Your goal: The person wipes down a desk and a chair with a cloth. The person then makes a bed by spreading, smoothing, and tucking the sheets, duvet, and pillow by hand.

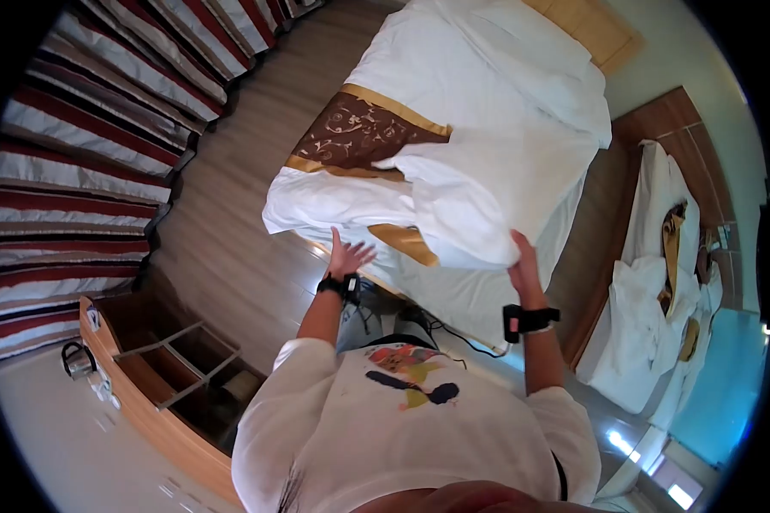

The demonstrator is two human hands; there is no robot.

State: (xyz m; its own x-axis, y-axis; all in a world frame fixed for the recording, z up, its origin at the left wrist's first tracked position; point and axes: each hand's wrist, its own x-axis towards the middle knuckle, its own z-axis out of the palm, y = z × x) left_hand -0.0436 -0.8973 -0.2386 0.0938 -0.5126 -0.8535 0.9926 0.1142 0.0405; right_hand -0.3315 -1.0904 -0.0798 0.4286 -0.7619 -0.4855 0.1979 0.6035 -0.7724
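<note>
A white duvet (462, 197) lies bunched across the foot of the bed, partly over a brown patterned bed runner (359, 128) with gold edges. My right hand (524, 263) has its fingers closed on the duvet's near right corner. Just off the bed's near left edge, my left hand (348, 256) is spread with nothing in it. Below the duvet, a white sheet (462, 299) hangs over the near side of the bed. A gold strip (405, 244) of the runner shows between the folds.
Striped curtains (85, 188) hang at the left above the wooden floor (231, 188). A wooden desk (158, 419) with a kettle (78, 360) stands at the lower left. At the right, a second bed (642, 316) holds rumpled white linen. Cables (462, 336) lie near my feet.
</note>
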